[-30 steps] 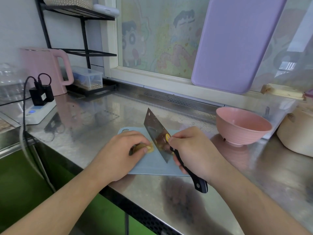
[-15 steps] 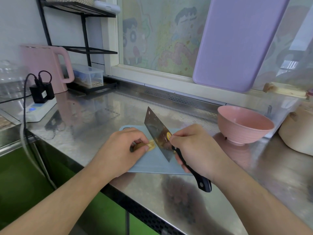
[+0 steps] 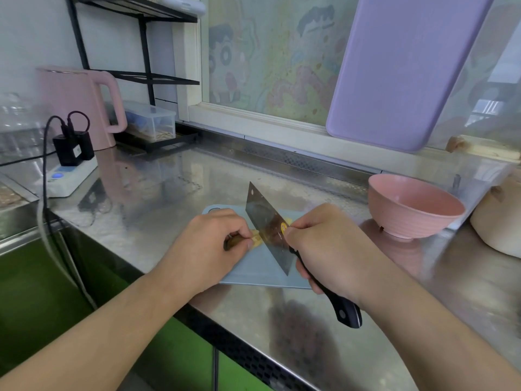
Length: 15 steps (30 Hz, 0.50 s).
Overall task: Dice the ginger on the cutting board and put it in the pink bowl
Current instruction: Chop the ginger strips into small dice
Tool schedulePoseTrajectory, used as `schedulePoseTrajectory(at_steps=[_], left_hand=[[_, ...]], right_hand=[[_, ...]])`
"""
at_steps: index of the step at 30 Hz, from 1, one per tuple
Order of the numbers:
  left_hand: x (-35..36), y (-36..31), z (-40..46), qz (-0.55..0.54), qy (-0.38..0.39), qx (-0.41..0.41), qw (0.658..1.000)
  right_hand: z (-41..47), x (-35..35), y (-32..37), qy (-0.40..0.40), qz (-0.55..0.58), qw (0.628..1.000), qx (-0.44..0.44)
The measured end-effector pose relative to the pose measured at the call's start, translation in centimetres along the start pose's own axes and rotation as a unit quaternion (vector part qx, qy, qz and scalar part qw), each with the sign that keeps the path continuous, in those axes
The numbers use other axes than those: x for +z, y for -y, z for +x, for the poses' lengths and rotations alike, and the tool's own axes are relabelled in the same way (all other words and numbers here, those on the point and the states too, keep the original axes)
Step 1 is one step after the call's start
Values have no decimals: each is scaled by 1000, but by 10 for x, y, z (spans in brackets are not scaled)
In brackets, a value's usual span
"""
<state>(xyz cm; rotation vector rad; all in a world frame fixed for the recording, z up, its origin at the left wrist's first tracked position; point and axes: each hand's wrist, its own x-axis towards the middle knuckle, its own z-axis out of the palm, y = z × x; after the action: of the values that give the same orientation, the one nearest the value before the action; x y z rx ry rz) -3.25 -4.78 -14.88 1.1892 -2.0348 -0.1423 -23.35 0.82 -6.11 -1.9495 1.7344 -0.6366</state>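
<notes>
The shiny steel bench (image 3: 174, 198) carries a pale blue plastic cutting board (image 3: 253, 270) under the hands, a ribbed pink bowl (image 3: 411, 210) right of them, and a white power strip (image 3: 70, 176) far left.

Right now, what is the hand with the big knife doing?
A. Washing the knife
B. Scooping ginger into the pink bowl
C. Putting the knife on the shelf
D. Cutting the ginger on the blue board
D: the right hand grips the cleaver, its blade against the ginger that the left hand pinches on the cutting board.

bare forearms, no sleeves; bare hands
</notes>
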Motion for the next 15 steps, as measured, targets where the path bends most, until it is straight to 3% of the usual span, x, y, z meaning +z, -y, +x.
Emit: schedulePoseTrajectory(at_steps=[4,15], left_hand=[[-1,-1,0,-10,-2,-3,1000],[-2,-3,-1,-4,1,-6,1000]], right_hand=[[7,11,4,1,-14,1000,5],[8,6,-12,-34,131,990,43]])
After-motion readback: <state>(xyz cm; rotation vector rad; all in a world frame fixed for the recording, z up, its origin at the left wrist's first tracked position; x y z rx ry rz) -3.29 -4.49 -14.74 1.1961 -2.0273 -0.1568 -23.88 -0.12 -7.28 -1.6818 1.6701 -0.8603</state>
